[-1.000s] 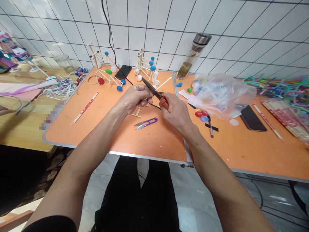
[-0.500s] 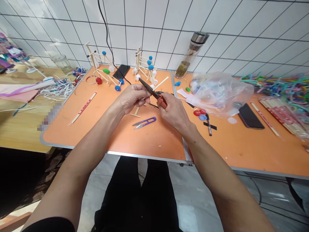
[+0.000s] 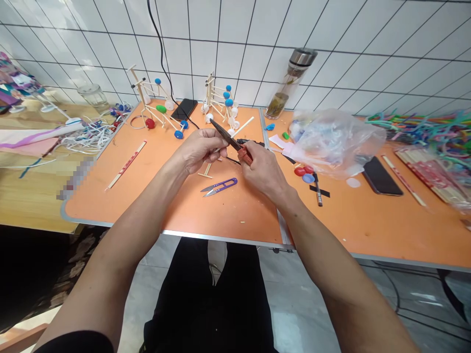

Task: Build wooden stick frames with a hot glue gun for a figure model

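Note:
My left hand (image 3: 206, 149) is closed in a pinch over the table, on a thin wooden stick (image 3: 245, 125) whose pale end sticks out up and right past the blade. My right hand (image 3: 263, 164) grips the orange-red handle of a tool with a long, dark, tapered blade (image 3: 222, 131); its exact kind is unclear. The blade crosses the stick right by my left fingertips, which hide the contact. Below my hands lie purple thread snips (image 3: 220, 187) and a small T-shaped piece of joined sticks (image 3: 206, 171).
Two stick frames with coloured round caps, a left one (image 3: 161, 108) and a middle one (image 3: 221, 95), stand near the wall. A phone (image 3: 184, 110), tea bottle (image 3: 290, 84), plastic bag (image 3: 334, 142), second phone (image 3: 381, 176), marker (image 3: 318, 190) and wrapped chopsticks (image 3: 127, 164) are around.
My hands keep nearly the same pose, with the blade still across the stick. The whole view has shifted very slightly.

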Available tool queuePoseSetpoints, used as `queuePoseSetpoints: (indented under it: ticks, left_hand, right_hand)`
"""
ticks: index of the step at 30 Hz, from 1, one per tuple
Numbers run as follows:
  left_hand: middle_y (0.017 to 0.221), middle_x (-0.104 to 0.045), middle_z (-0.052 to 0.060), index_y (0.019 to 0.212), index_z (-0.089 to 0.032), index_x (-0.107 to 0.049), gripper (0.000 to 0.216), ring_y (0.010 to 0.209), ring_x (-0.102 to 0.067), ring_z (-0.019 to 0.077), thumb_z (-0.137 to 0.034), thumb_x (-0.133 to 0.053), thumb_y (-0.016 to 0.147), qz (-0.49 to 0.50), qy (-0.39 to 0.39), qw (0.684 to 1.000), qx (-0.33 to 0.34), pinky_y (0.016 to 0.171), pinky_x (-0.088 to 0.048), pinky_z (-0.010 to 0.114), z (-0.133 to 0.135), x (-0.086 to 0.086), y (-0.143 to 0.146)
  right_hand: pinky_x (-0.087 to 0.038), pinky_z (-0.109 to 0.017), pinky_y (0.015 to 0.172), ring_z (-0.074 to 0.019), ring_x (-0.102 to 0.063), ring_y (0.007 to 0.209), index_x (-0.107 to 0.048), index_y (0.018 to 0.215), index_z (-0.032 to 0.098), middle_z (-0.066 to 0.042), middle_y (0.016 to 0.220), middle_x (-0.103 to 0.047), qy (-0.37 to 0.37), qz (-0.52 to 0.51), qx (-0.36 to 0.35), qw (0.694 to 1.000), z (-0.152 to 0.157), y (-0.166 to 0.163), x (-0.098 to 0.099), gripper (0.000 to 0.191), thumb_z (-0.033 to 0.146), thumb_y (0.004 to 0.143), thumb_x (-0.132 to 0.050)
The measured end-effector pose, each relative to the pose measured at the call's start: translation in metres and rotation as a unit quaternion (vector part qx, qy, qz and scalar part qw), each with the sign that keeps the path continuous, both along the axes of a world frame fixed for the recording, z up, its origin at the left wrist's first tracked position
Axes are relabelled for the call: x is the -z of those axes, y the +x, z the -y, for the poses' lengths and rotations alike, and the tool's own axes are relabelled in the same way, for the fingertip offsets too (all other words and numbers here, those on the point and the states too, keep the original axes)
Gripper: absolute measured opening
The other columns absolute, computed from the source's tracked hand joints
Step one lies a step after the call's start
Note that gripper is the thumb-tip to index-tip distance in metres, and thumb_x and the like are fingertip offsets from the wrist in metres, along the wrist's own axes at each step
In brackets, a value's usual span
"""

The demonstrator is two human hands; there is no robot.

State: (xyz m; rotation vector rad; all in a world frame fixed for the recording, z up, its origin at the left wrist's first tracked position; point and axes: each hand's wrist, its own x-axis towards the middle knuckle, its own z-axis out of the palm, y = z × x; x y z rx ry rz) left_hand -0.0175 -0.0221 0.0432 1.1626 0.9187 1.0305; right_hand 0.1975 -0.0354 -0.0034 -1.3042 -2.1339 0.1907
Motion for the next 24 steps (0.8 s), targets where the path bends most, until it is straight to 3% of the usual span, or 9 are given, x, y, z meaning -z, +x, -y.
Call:
queuePoseSetpoints:
  ticks: [12, 24]
  left_hand:
    - [0.063, -0.072, 0.005, 0.071, -0.015, -0.066, 0.013, 0.044, -0.049, 0.0046, -0.013, -0.077, 0.076, -0.002, -0.004, 1.000, -0.003, 0.045, -0.031, 0.017, -0.0033, 0.0051, -0.0001]
    - [0.060, -0.069, 0.004, 0.068, -0.015, -0.066, 0.016, 0.042, -0.046, 0.0044, -0.013, -0.079, 0.077, -0.011, -0.016, 1.000, -0.014, 0.043, -0.026, 0.017, -0.0025, 0.0051, 0.0046]
  right_hand:
    - [-0.044, -0.042, 0.082, -0.0337, -0.071, 0.108, -0.065, 0.119, 0.024, -0.015, 0.123, -0.079, 0.002, 0.040, 0.022, 0.999, -0.0003, 0.0012, 0.0012, 0.025, 0.030, 0.114, -0.041]
    - [-0.050, -0.044, 0.085, -0.0363, -0.072, 0.115, -0.068, 0.134, 0.021, -0.018, 0.134, -0.078, -0.030, 0.080, 0.045, 0.995, 0.0065, -0.0013, -0.0073, 0.035, 0.021, 0.108, -0.044]
